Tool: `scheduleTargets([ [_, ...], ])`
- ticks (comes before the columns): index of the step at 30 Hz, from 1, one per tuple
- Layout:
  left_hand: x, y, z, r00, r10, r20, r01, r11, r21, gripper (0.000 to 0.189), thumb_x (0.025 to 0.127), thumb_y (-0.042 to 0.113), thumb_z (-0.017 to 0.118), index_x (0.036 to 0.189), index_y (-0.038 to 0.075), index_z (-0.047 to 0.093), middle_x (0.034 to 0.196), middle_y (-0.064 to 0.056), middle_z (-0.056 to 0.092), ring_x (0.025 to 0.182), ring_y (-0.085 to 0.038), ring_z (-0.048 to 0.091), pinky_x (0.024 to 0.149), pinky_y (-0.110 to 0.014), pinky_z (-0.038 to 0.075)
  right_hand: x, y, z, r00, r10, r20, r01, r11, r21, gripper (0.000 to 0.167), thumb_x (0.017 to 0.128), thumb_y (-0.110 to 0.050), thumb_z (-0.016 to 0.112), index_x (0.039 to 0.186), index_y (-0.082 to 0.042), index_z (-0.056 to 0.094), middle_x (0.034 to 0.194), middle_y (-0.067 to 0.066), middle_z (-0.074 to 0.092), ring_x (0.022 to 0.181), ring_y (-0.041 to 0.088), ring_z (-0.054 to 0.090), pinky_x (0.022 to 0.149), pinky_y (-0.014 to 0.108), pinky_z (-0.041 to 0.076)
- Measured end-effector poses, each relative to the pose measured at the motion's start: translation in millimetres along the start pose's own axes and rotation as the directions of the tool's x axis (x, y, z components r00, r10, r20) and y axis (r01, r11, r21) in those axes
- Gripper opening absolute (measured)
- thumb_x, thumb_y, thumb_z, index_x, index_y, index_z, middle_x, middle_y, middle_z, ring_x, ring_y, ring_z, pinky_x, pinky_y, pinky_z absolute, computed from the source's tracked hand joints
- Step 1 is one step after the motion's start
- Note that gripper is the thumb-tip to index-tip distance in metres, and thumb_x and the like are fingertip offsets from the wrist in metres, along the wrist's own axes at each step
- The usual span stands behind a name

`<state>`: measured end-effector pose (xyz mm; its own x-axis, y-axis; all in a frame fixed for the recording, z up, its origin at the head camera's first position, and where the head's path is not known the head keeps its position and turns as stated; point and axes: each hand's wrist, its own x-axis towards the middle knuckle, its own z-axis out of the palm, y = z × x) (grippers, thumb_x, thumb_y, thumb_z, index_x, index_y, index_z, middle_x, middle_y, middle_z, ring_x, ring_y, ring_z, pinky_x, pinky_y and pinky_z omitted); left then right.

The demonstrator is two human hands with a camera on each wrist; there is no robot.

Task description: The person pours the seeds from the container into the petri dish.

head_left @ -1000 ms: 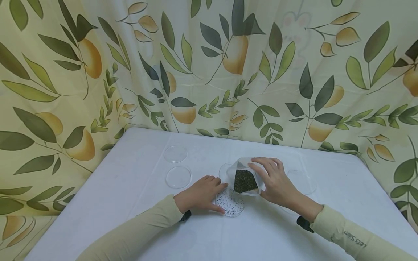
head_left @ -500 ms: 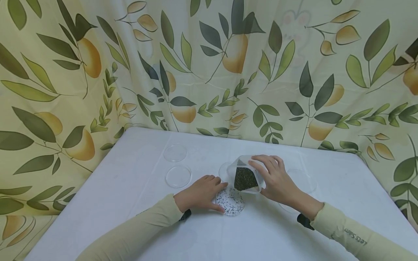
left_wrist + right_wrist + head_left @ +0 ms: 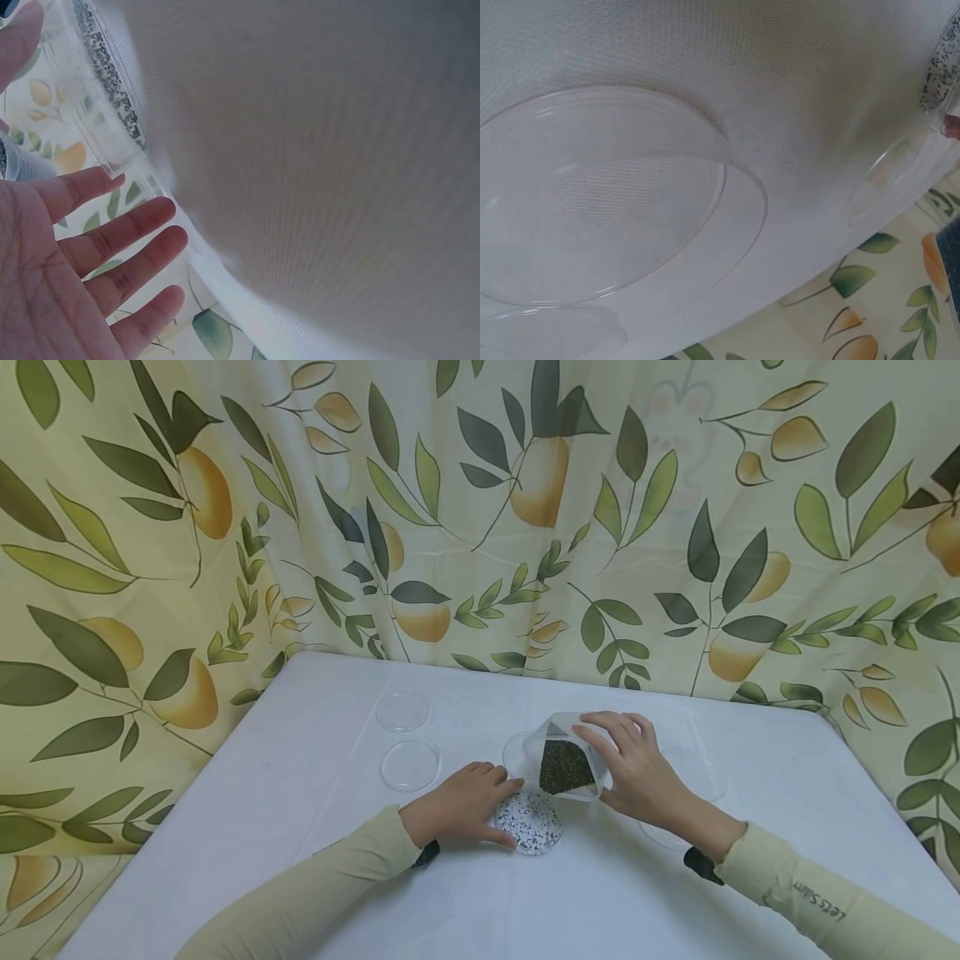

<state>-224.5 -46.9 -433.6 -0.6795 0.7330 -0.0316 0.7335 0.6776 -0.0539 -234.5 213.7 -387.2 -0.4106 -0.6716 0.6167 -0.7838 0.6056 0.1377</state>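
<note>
My right hand grips a clear plastic tub from its right side, tilted so its mouth faces me. Dark greenish-black granules are banked up inside it. In front of and below the tub, a petri dish stands on the table, its white filling sprinkled with dark specks. My left hand rests at the dish's left side, thumb and index finger spread along the rim. In the left wrist view the fingers are extended and apart, the index fingertip at the dish's edge.
Two clear round dishes, a far one and a nearer one, lie to the left. Another clear dish sits partly behind the tub. Overlapping transparent dishes lie under my right forearm. A leaf-patterned curtain hangs behind the white-covered table.
My right hand and the tub have risen slightly away from the petri dish, showing more of its far edge. My left hand stays in place at the dish.
</note>
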Motion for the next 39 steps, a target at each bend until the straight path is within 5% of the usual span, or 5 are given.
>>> scheduleTargets([
  [39,-0.4,-1.4,0.7,1.000,0.010,-0.020,-0.010,1.000,-0.019,0.086,0.075,0.074,0.053,0.139,0.018,0.042,0.112,0.001,0.054,0.105,-0.014,0.051,0.099,-0.029,0.040,4.5,0.3,-0.4,1.000,-0.005,-0.009,0.005,1.000,0.016,0.100,0.035,-0.011,0.095,0.123,-0.003,0.049,0.122,0.020,0.050,0.111,0.035,0.045,0.087,0.054,0.033],
])
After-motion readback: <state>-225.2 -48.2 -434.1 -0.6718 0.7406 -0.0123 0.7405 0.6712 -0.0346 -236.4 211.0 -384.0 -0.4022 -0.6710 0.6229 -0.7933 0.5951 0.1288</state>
